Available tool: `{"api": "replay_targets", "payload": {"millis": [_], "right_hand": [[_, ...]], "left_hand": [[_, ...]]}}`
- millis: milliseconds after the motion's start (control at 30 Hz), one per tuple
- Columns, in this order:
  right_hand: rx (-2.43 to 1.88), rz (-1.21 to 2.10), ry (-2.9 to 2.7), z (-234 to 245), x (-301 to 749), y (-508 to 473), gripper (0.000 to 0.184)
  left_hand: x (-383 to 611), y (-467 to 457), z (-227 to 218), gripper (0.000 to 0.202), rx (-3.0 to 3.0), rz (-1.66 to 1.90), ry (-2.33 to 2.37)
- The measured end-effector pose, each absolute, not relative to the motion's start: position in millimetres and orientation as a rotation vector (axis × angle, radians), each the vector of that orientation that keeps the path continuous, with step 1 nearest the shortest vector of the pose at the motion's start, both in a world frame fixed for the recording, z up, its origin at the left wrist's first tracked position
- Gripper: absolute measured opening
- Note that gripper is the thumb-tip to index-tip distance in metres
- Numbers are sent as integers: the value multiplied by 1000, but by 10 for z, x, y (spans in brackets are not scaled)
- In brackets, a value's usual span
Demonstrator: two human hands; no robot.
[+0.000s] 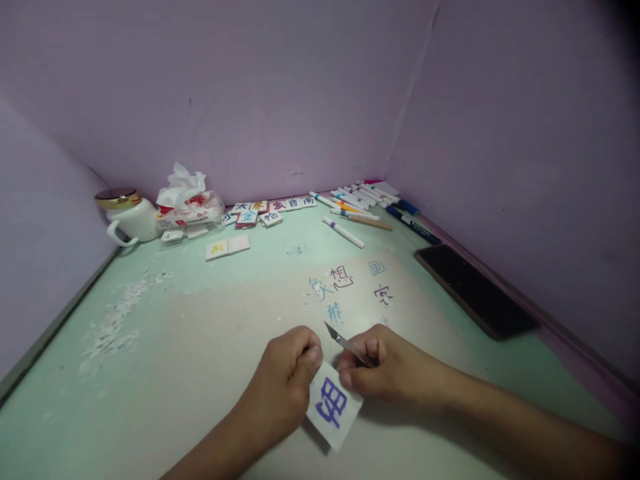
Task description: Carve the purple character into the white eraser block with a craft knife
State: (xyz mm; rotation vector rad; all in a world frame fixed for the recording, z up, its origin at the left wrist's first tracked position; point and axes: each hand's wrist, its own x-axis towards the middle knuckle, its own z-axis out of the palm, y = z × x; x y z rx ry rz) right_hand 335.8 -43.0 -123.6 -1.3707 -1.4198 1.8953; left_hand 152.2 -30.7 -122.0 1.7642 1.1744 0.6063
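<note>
A white card point(346, 421) with a thick purple character on it is tilted up off the table between my hands. My left hand point(295, 367) is closed on the card's upper left edge, thumb on top. In my right hand point(383, 363) is a craft knife point(345, 342), its pointed blade aimed up and to the left, above the card's top edge. My right thumb and fingertips touch the card's right side. Beyond my hands, coloured characters point(341, 277) are written on the tabletop point(240, 333).
Back left stand a lidded white mug point(137, 220) and a tissue pack point(190, 210). Character cards point(250, 217) and two paired cards point(227, 247) lie behind. Several markers point(344, 233) and a phone point(475, 287) are at right. White scraps point(117, 320) litter the left.
</note>
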Motion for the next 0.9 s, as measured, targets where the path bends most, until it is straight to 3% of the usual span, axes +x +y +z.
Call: {"api": "replay_targets", "payload": {"millis": [167, 233, 367, 467, 700, 900], "right_hand": [[-1450, 1851, -1391, -1225, 3354, -415, 8], [-1560, 1761, -1374, -1216, 3378, -390, 14], [-1703, 1629, -1635, -1192, 3480, -335, 28], [-1709, 1573, -1735, -1157, 3572, -287, 33], [-1668, 1109, -1689, -1184, 3758, -265, 31], [-1639, 970, -1736, -1293, 3816, -355, 17]], "left_hand": [[1466, -214, -1287, 25, 1655, 793, 1406], [1435, -189, -1327, 14, 1616, 931, 1517], [1408, -214, -1351, 19, 1802, 1112, 1519], [1420, -288, -1346, 20, 2110, 1044, 1368], [1450, -414, -1401, 59, 2567, 607, 1168], [1486, -390, -1409, 52, 2589, 532, 1167]]}}
